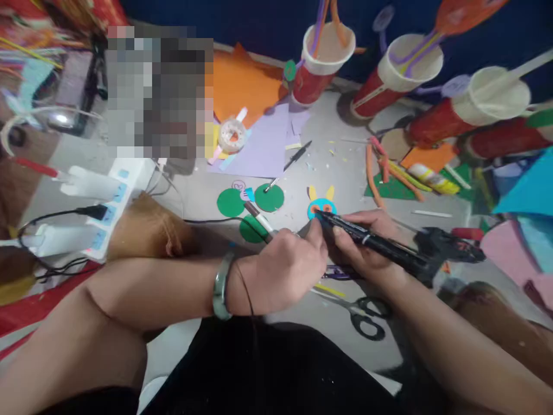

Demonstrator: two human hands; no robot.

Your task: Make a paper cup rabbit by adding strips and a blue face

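Note:
A small blue paper face with yellow ears and orange eyes lies at the middle of the table. My right hand is closed around a black marker, whose tip meets the face at its left eye. From the left, my left hand reaches to the lower edge of the face, its fingers pinched together there. A white pen with a dark end sticks out beyond my left hand; its lower part is hidden by the hand. Green paper circles lie just left of the face.
Black-handled scissors lie near my lap. Red and white paper cups line the back right. A tape roll rests on purple paper. At the left is a power strip with cables. Craft scraps lie at the right.

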